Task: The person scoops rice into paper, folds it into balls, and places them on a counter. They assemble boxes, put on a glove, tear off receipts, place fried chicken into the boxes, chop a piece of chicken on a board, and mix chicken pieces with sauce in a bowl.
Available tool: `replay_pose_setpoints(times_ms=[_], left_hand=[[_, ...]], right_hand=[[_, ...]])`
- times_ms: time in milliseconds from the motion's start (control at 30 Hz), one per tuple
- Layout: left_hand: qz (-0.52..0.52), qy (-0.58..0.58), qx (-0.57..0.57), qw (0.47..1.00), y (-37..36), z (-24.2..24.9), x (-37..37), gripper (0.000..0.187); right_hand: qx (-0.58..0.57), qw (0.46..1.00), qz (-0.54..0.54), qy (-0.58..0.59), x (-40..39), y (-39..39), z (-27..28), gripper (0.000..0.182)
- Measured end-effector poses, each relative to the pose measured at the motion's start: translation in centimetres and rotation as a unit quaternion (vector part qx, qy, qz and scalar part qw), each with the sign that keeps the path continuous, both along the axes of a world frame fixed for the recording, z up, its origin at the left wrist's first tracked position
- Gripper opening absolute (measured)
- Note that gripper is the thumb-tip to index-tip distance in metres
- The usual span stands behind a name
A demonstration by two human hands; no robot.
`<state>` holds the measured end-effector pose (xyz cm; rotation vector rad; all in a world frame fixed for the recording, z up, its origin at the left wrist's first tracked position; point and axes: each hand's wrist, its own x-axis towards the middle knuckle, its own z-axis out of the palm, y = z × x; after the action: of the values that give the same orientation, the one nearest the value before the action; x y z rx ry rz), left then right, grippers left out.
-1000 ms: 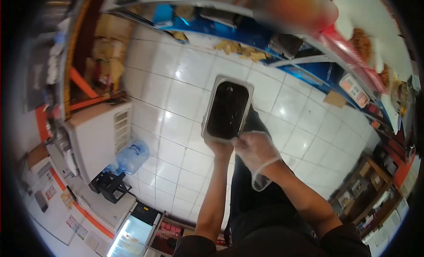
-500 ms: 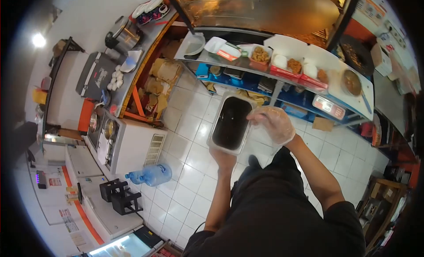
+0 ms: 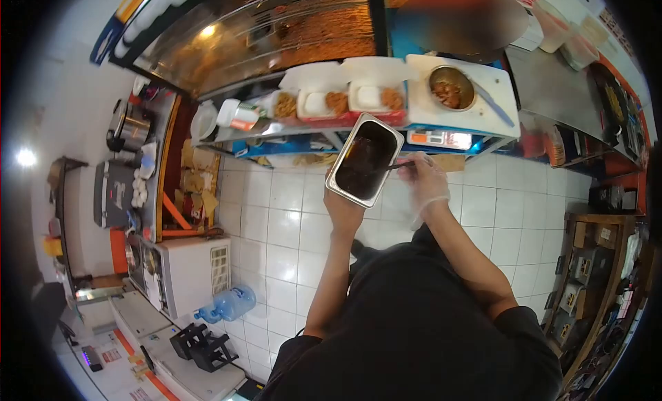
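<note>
My left hand (image 3: 343, 209) grips the lower left side of a rectangular metal pan (image 3: 336, 175), holding it tilted above the floor. Dark brown liquid (image 3: 367, 151) fills much of the pan. Wearing a clear plastic glove, my right hand (image 3: 429, 183) is closed on a thin dark-handled utensil (image 3: 401, 165). The utensil's far end dips into the liquid, so its kind is hidden. Just beyond the pan, a food box (image 3: 378, 117) with white rice and browned pieces stands on the counter, beside a similar box (image 3: 323, 115).
A metal bowl (image 3: 434, 84) of browned pieces and a knife (image 3: 493, 104) lie on a white cutting board (image 3: 422, 111). Below sits a digital scale (image 3: 441, 139). A glass display case (image 3: 276, 39) stands behind. Blue water bottles (image 3: 231, 304) lie on the tiled floor.
My view has turned right and come closer to the counter. The pan is now near the boxes and more tilted. The utensil's dark handle now shows in my right hand.
</note>
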<state>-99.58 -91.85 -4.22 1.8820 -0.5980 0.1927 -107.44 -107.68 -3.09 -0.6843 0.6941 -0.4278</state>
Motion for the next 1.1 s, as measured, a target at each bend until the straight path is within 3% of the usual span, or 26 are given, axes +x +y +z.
replay_pose_setpoints(times_ms=[133, 267, 367, 467, 767, 900, 967, 1000, 1033, 1100], left_hand=[[-0.044, 0.028, -0.028, 0.998, -9.4, -1.9, -0.5, 0.044], [-0.069, 0.064, -0.062, 0.994, -16.8, 0.3, -0.8, 0.047], [-0.049, 0.016, -0.073, 0.996, -20.9, -0.5, 0.0, 0.052], [-0.048, -0.009, -0.071, 0.996, -23.5, -1.3, 1.0, 0.054], [-0.001, -0.018, -0.052, 0.998, -26.3, -1.6, 2.7, 0.058], [-0.009, 0.011, -0.080, 0.997, -25.4, -2.1, 3.3, 0.054], [-0.007, 0.026, -0.090, 0.996, -24.6, -1.9, 3.2, 0.051], [0.004, 0.030, -0.087, 0.996, -24.1, -1.4, 2.9, 0.051], [0.015, 0.034, -0.085, 0.996, -23.6, -1.0, 2.6, 0.050], [0.031, 0.039, -0.050, 0.998, -21.5, -2.6, 2.2, 0.051]], right_hand=[[0.029, 0.997, -0.067, -0.002, -1.4, -9.4, -2.1, 0.015], [0.045, 0.993, -0.098, -0.044, -1.9, -16.7, -0.2, 0.011], [0.028, 0.990, -0.087, -0.103, -1.3, -21.8, -0.9, 0.012], [0.105, 0.979, -0.104, -0.138, -0.2, -25.5, -0.7, 0.013], [0.129, 0.974, -0.157, -0.096, 2.5, -32.3, 1.5, 0.012], [0.030, 0.977, -0.190, -0.092, 3.0, -33.7, 0.2, 0.013], [-0.225, 0.950, -0.200, -0.076, 3.3, -33.5, -1.6, 0.018], [-0.349, 0.930, -0.110, -0.031, 3.2, -33.7, -3.0, 0.023], [-0.402, 0.914, -0.025, -0.041, 3.2, -33.3, -4.6, 0.022], [-0.535, 0.832, 0.147, 0.013, 3.0, -32.6, -6.3, 0.016]])
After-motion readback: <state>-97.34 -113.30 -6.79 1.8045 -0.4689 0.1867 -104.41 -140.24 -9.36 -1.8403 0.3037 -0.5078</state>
